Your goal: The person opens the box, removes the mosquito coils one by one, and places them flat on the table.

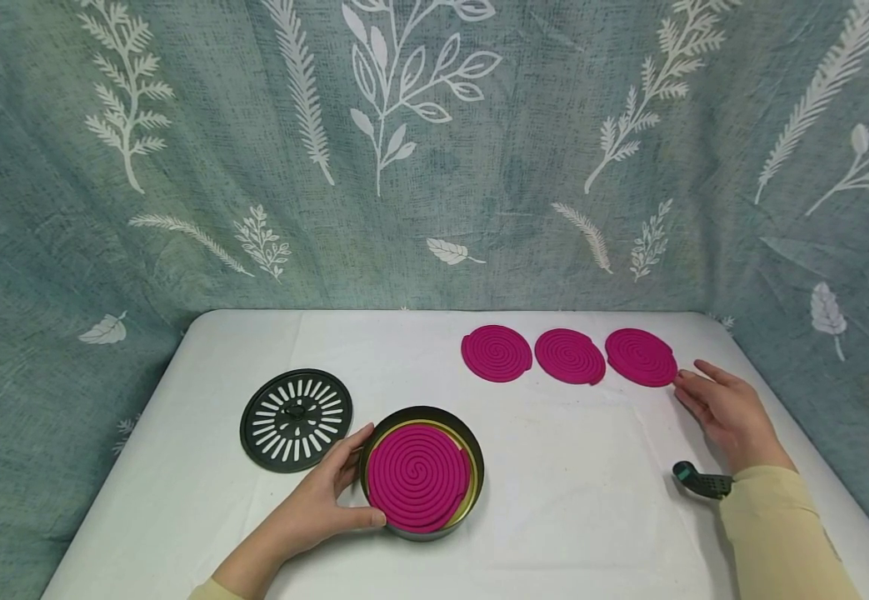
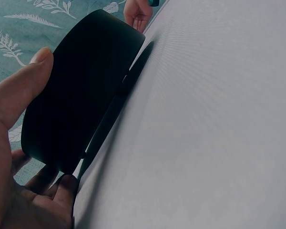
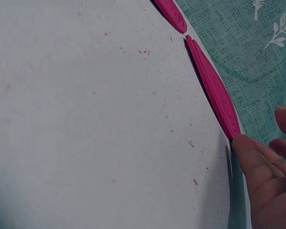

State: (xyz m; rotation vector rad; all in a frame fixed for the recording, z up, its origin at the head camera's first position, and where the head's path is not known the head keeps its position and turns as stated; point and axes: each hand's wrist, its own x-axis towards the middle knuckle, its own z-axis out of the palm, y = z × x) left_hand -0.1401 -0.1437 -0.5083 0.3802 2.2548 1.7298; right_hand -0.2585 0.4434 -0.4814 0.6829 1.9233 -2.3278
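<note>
Because the left hand (image 1: 320, 507) grips the left side of the round dark tin (image 1: 434, 412), with the thumb at the front and the other fingers further round the wall, I think the tin stands steady; but if this hand jerks, the pink coil inside (image 1: 415, 475), which lies off-centre over a golden interior, could slip or tilt. Near the same fingers lies the slotted black lid (image 1: 296, 419), so a careless knuckle could push it. Further off, the right hand (image 1: 730, 412) is relaxed, and its fingertips meet only the outer edge of the rightmost pink coil (image 1: 640, 358) on the white table (image 1: 569, 467); it seems not to grasp it. If these fingers push sideways, this coil could slide into the middle pink coil (image 1: 571, 357), just beside it; if they lift by the edge alone, it could bend, unwind or crack, as a spiral is weak. As for numbers, I count two hands, one tin, one lid, one small dark device (image 1: 704, 483) at the right wrist, and three coils in the far row, with the leftmost pink coil (image 1: 496, 353) included. In the tin one coil is visible; whether others lie under it, I cannot tell. Behind everything hangs a leaf-patterned curtain (image 1: 254, 125).
</note>
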